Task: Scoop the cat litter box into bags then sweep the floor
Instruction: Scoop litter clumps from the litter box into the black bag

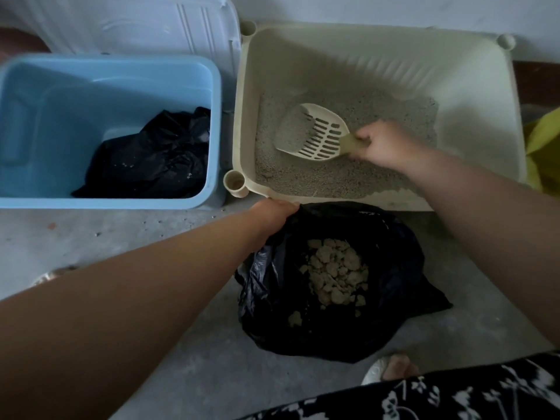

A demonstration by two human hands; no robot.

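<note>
A blue plastic tub [213, 122], smooth-walled with rounded corners, stands at the left, its near-left corner cut off by the frame. A crumpled black bag [151, 156] lies in its bottom, speckled with a few pale grains. Behind the tub leans a pale ribbed lid [136, 22], its top out of view. The grey concrete floor [181, 344] is rough and dotted with stray granules.

The left hand [272, 215] is at the rim of the open black bag [400, 277], thin glossy film spread on the floor just before the litter box. Its fingers are hidden under the plastic, so it seems to be gripping the rim. Inside the bag lies a heap of pale, lumpy clumps [336, 271].

The cream litter box [472, 95] has high fluted walls and round corner sockets. Fine grey litter [318, 177] covers its floor. The slotted cream scoop [315, 133] rests tilted in it, part-filled, and the right hand [385, 144] is clenched round its handle.

Something yellow [542, 153] is cut off at the right edge, too little showing to name.
</note>
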